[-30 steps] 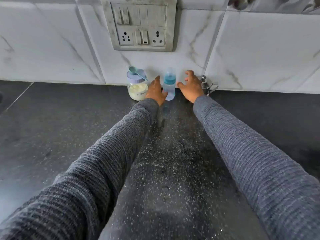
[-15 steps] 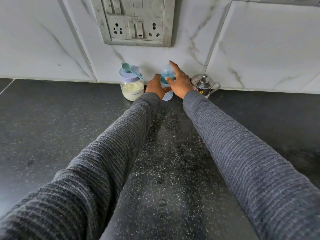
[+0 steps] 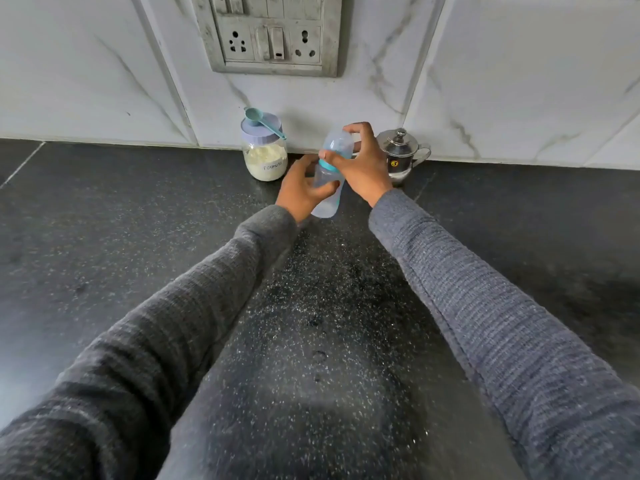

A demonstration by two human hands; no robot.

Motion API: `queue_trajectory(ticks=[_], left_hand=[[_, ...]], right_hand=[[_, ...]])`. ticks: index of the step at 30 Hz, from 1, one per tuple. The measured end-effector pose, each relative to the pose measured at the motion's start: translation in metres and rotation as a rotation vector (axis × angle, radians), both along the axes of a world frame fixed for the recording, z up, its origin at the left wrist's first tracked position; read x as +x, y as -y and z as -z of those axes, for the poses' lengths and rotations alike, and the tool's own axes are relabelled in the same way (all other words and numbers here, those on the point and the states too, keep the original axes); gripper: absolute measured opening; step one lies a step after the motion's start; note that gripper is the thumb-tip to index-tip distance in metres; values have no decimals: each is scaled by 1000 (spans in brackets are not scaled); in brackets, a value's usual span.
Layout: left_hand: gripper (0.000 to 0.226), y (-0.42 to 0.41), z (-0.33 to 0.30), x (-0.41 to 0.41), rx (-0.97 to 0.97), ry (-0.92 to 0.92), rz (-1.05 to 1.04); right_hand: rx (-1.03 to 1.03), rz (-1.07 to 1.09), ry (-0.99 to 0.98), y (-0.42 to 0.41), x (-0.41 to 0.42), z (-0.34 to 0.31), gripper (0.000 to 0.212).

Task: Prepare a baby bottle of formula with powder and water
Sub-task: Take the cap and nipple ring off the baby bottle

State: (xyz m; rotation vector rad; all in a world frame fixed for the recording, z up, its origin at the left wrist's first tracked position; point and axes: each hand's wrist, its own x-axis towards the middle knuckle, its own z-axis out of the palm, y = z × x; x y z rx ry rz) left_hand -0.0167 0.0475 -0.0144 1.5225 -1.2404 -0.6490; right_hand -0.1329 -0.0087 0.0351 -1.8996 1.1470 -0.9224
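A clear baby bottle [image 3: 327,202] with a teal collar and a clear cap is held between both hands, lifted off the counter and tilted. My left hand [image 3: 300,188] grips its lower body. My right hand [image 3: 363,164] is curled round the cap and teal collar at the top. To the left, against the wall, stands a jar of white formula powder [image 3: 265,157] with a lilac lid. A teal scoop [image 3: 259,118] lies on that lid. A small steel pot [image 3: 401,154] with a lid and spout stands just right of my right hand.
The black speckled counter [image 3: 138,237] stretches wide on both sides and toward me. White marble wall tiles rise behind, with a grey socket panel [image 3: 270,32] above the jar and bottle.
Both hands closed on the bottle, lifted it from its place by the wall and brought it toward me, tilted. The jar and steel pot have not moved.
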Motion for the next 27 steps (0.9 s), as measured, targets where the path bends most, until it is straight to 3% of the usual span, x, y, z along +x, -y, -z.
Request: queue_trajectory(ticks=[6,11,17,27], left_hand=[[62,-79,-12,-28,-9,-74,138],[30,-147,-18,-62,28,-172,157],[14,-210,-13,-84,103,-364,201],[28,-252,-4,-98,163,-704,288]], right_hand=[[168,-98,155,-67,-35,-25,46],[339,-152,208,-118,-64,-20,43],[473,-236,305,-169,-92,0,35],[566,-377,387,-207,-113,7,29]])
